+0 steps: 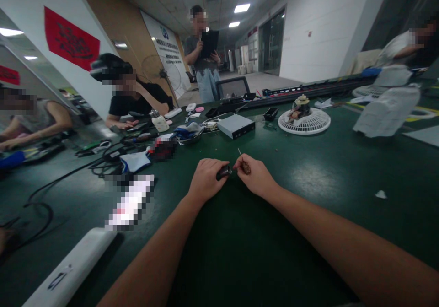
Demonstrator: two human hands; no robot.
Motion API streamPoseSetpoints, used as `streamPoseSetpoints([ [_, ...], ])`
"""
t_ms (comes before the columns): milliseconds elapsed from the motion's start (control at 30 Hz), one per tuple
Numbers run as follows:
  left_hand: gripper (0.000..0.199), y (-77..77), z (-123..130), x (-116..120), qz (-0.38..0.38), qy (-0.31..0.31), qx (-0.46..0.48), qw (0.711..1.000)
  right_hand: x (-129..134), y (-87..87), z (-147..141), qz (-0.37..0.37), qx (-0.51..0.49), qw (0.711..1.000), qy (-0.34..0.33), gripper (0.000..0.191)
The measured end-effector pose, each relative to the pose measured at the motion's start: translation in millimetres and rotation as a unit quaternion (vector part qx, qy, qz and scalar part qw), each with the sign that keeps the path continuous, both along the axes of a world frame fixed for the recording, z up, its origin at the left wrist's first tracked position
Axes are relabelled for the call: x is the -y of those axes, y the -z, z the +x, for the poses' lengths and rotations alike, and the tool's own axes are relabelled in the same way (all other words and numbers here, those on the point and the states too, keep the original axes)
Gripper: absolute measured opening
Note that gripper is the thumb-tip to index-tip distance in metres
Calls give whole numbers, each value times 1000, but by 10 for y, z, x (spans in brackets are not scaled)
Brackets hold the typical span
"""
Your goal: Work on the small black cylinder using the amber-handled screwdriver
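Note:
My left hand (207, 179) is closed around a short dark cylinder (224, 173), whose shiny round end faces right. Just across from it, my right hand (255, 174) is closed on what looks like a small screwdriver (246, 167) with a mottled brown handle. Its thin pale shaft points up and away from me. The right fingertips come close to the cylinder's end; whether they hold another small part there is too small to tell. Both hands rest low over the dark green table (219, 243).
Beyond my hands lie a grey metal box (236, 126) and a white fan grille with a motor (304, 119). A white fan part (387, 110) stands at right. Left are cables, cloths, a phone (132, 201) and a white bar (72, 268). Several people are around the table.

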State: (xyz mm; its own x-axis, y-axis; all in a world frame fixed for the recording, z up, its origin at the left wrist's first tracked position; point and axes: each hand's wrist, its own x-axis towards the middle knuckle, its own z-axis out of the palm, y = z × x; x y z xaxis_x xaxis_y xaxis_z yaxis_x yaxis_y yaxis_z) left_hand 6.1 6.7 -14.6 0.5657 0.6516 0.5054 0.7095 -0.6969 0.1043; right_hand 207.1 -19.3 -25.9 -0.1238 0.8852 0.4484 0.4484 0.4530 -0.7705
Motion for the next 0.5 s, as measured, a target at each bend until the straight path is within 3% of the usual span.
streamPoseSetpoints([
  [200,32,10,-19,-21,14,17,20,1000,-29,30,3,-19,-73,997,0,16],
  [500,30,-29,-4,17,24,59,-6,998,15,-21,11,14,-71,997,-24,20],
])
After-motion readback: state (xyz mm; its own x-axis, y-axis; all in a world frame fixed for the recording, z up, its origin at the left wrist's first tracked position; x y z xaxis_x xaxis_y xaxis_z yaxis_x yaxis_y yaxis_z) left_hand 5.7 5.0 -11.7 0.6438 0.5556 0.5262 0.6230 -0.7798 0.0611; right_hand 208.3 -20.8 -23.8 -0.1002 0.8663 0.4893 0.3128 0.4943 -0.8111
